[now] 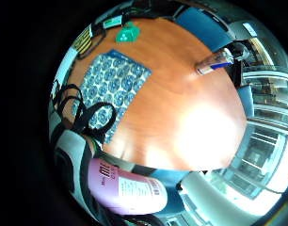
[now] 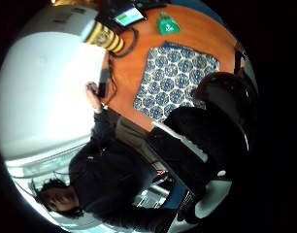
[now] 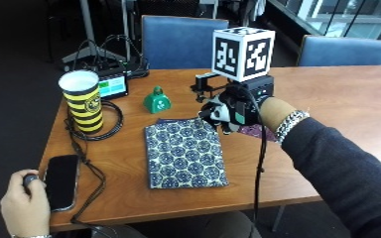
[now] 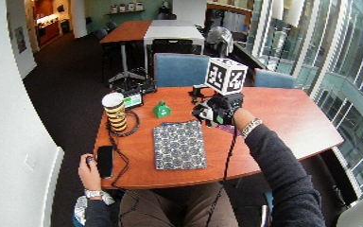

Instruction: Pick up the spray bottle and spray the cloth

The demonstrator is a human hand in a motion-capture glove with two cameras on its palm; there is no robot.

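A blue-and-white patterned cloth (image 3: 184,153) lies flat on the wooden table (image 3: 349,99), also seen in the wide outside view (image 4: 178,144) and both palm views (image 1: 113,87) (image 2: 175,80). My gloved right hand (image 3: 233,111) hovers just above the table by the cloth's far right corner, fingers curled round the spray bottle. The bottle's pink body (image 1: 127,190) with a printed label lies close against the palm, and a pink patch of it (image 3: 253,131) shows under the wrist. Its nozzle is hidden by the glove.
A yellow-and-black striped cup (image 3: 83,101), a small screen device (image 3: 111,85) and a green bell-shaped object (image 3: 157,100) stand beyond the cloth. A phone (image 3: 62,181) and the bare left hand (image 3: 25,203) lie at the near left. A clear bottle (image 1: 217,61) lies farther along the table.
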